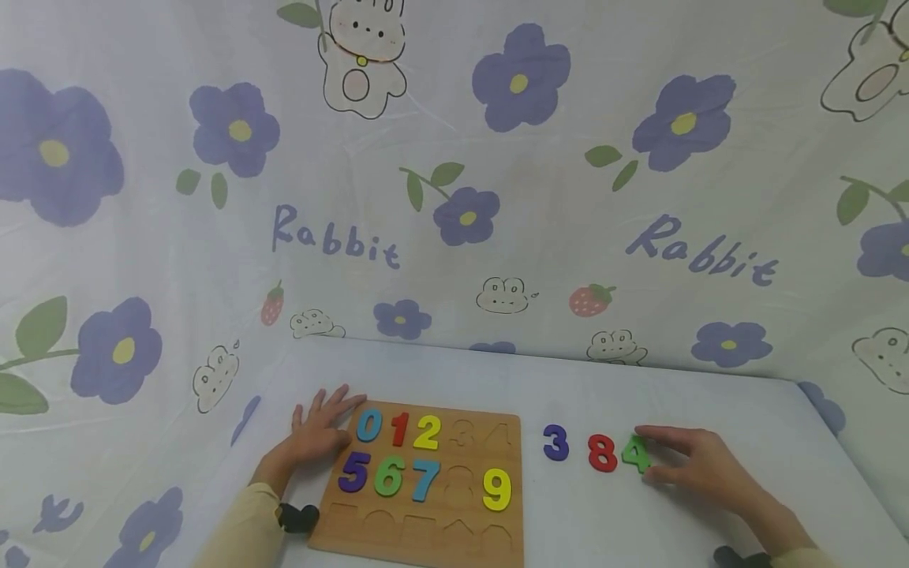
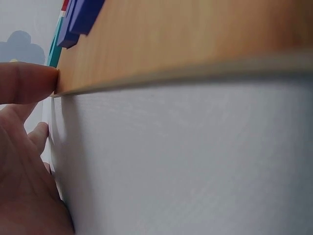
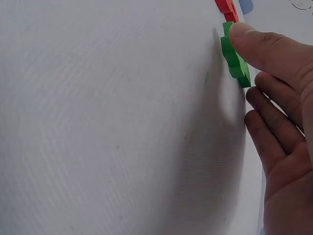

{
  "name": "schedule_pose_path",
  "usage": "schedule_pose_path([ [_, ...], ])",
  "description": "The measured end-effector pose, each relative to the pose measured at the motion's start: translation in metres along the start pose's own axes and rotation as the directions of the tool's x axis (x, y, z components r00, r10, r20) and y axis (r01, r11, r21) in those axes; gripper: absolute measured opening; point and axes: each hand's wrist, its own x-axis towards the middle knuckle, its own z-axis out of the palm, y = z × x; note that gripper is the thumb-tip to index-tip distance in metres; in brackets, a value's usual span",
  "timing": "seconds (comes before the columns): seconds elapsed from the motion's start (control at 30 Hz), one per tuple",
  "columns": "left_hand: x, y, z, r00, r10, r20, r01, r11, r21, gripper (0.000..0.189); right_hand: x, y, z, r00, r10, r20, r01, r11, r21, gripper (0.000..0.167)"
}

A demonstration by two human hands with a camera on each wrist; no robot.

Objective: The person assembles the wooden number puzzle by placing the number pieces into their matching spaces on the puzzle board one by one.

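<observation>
My left hand point(image 1: 317, 435) rests with spread fingers at the upper left corner of a wooden number puzzle board point(image 1: 412, 513). In the left wrist view its thumb point(image 2: 29, 83) touches the board's edge. My right hand point(image 1: 706, 467) pinches a green number 4 point(image 1: 637, 454) between thumb and index finger, to the right of the board. The right wrist view shows the thumb point(image 3: 264, 46) against this green piece, low over the white surface. Just left of it lie a red number 8 point(image 1: 602, 454) and a purple number 3 point(image 1: 556, 442).
Seated in the board are 0 point(image 1: 369, 425), 1 point(image 1: 400, 430), 2 point(image 1: 428, 433), 5 point(image 1: 353, 472), 6 point(image 1: 389, 476), 7 point(image 1: 424, 480) and 9 point(image 1: 496, 489). Outlined recesses show for 3, 4 and 8, with shaped recesses below. A patterned curtain point(image 1: 554, 181) hangs behind the white table point(image 1: 604, 528).
</observation>
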Motion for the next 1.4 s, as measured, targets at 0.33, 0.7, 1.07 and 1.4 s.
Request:
schedule_pose_path([
  [0.33, 0.001, -0.005, 0.001, 1.000, 0.024, -0.014, -0.024, 0.999, -0.024, 0.076, 0.003, 0.002, 0.008, 1.000, 0.002, -0.027, -0.002, 1.000, 0.007, 0.067],
  [0.7, 0.003, -0.005, 0.002, 1.000, 0.015, -0.013, -0.015, 0.999, -0.030, 0.076, 0.003, -0.002, 0.009, 0.997, -0.015, -0.077, 0.013, 0.999, -0.029, 0.059],
  [1.07, 0.001, -0.006, 0.001, 0.999, 0.032, -0.020, -0.033, 0.998, -0.046, 0.076, 0.007, -0.038, -0.013, 0.979, -0.132, -0.156, 0.121, 0.990, -0.079, 0.057],
  [1.4, -0.005, 0.003, -0.003, 0.999, 0.036, -0.015, -0.037, 0.998, -0.055, 0.076, 0.014, -0.104, -0.011, 0.964, -0.197, -0.179, 0.186, 0.980, -0.076, 0.056],
])
